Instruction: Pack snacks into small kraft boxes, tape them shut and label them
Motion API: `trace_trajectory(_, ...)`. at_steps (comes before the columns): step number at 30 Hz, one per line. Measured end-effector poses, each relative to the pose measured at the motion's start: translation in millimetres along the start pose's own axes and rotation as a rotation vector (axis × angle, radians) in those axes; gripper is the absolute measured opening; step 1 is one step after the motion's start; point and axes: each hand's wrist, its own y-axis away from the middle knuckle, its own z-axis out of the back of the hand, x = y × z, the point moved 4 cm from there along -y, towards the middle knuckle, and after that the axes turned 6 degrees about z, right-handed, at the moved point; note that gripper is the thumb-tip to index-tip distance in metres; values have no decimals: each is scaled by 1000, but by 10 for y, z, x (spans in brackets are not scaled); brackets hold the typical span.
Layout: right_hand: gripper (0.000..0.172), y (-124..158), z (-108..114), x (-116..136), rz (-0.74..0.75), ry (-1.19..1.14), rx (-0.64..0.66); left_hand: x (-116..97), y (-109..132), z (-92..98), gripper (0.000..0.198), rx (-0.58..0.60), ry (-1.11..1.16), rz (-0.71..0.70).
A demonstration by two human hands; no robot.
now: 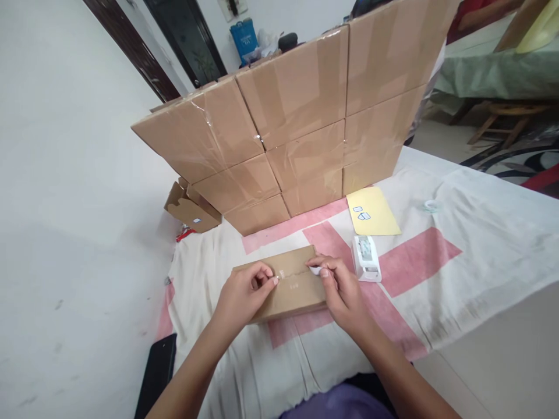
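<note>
A closed brown cardboard box lies flat on the cloth in front of me, a ragged seam line across its top. Over its left part is my left hand, thumb and forefinger pinched together; what sits between them, if anything, is too small to name. At the right end, the fingers of my right hand pinch a small white paper label just above the box top. A white label printer stands just right of that hand.
Behind the box rises a wall of taped cardboard boxes. A yellow sheet with blue-edged labels lies near a tape roll. An open carton stands left, a black object front left. A person's arm shows far right.
</note>
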Motion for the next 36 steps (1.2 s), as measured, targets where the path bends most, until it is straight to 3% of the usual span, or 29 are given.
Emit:
trace_trajectory(4, 16, 16, -12, -37, 2, -38, -12, 14, 38, -35, 17, -87, -45, 36)
trace_trajectory(7, 15, 35, -4, -35, -2, -76, -18, 4, 111, -74, 18, -171, -99, -19)
trace_trajectory(11, 12, 85, 105, -80, -25, -84, -95, -3, 276, -148, 19, -303, -179, -245)
trace_trajectory(15, 11, 174, 289, -243, -100, 127, -223, 52, 445, -213, 21, -425, -320, -485)
trace_trajectory(19, 16, 249, 291, -325, -48, 290, -124, 112, 494, -223, 32, -411, -393, -578)
trace_trajectory(26, 20, 322, 213, -333, -17, 216, -62, 94, 428, -231, 53, -331, -546, -661)
trace_trajectory(36, 33, 518, 253, -400, -343, -9, -33, 72, 377, -276, 57, -382, -667, -712)
